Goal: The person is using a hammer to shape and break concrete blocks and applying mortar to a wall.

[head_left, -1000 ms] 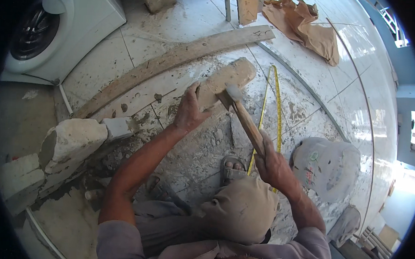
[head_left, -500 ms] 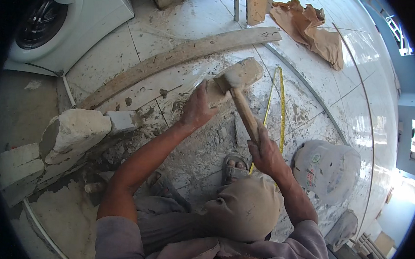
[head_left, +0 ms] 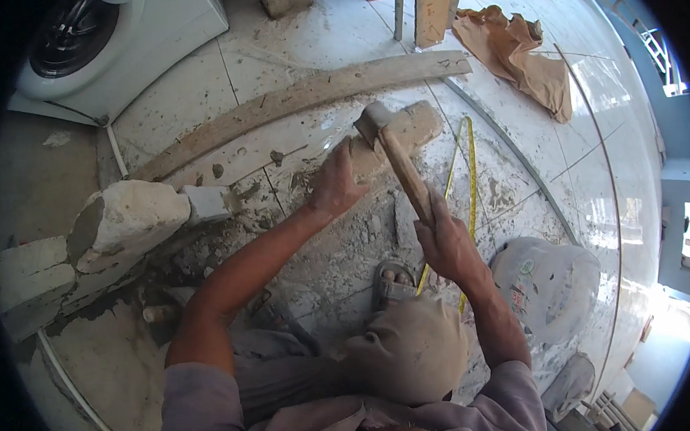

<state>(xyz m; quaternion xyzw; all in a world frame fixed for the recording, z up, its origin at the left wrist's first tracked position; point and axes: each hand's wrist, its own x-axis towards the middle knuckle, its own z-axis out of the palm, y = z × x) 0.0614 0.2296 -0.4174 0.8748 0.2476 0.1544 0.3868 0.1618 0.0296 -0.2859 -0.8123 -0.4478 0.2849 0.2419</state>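
Dusty white floor tiles [head_left: 334,32] spread beneath both hands, with crumbled mortar [head_left: 324,249] strewn thickly just below the grip. A washing machine [head_left: 163,50] stands well off to the grip's upper left, and a low row of rough blocks [head_left: 133,214] lies left of the left forearm.

The left hand [head_left: 336,183] grips the near end of a mortar-coated brick [head_left: 419,130], which extends up and right from its fingers. The right hand [head_left: 449,243] is closed around the wooden handle of a hammer [head_left: 407,170], whose head crosses over the brick and hides part of it; contact is unclear.

Beyond the brick lies a long wooden plank [head_left: 312,85]; right of the hammer, a yellow tape measure [head_left: 472,202] runs beside the right hand, with a whitish bucket [head_left: 553,290] farther right and a crumpled brown paper sack [head_left: 517,57] above.
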